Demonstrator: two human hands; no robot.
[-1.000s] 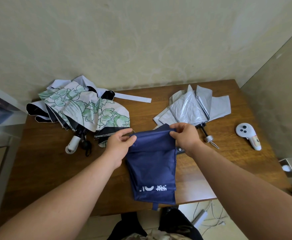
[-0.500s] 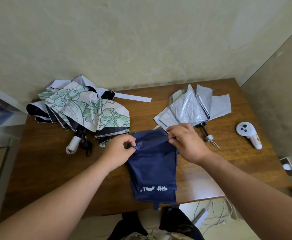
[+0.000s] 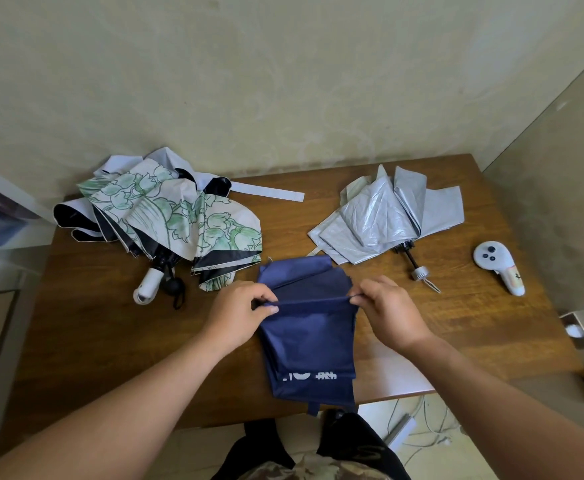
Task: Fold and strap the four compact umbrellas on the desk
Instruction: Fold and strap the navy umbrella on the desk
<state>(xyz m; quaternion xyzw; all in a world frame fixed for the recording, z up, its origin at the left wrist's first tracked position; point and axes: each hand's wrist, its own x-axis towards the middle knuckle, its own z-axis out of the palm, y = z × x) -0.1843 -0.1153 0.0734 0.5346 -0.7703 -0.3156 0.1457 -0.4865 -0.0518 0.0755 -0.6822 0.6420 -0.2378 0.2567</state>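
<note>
Pinching a fold of the navy umbrella (image 3: 309, 344) taut, left hand (image 3: 240, 315) and right hand (image 3: 389, 311) each keep a grip clamped on its cloth, flattening pleats against the worktop (image 3: 93, 334).

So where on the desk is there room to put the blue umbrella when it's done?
Bare wood shows on the desk at its near left, below the floral umbrella, and on the right between the right hand and the white controller. It is crowded between the floral and silver umbrella.

Both hands, left hand (image 3: 238, 311) and right hand (image 3: 389, 310), pinch a fold of the navy umbrella (image 3: 309, 341) at the desk's (image 3: 93, 334) front edge; floral umbrella (image 3: 169, 216) back-left, silver umbrella (image 3: 387, 216) back-right
</note>
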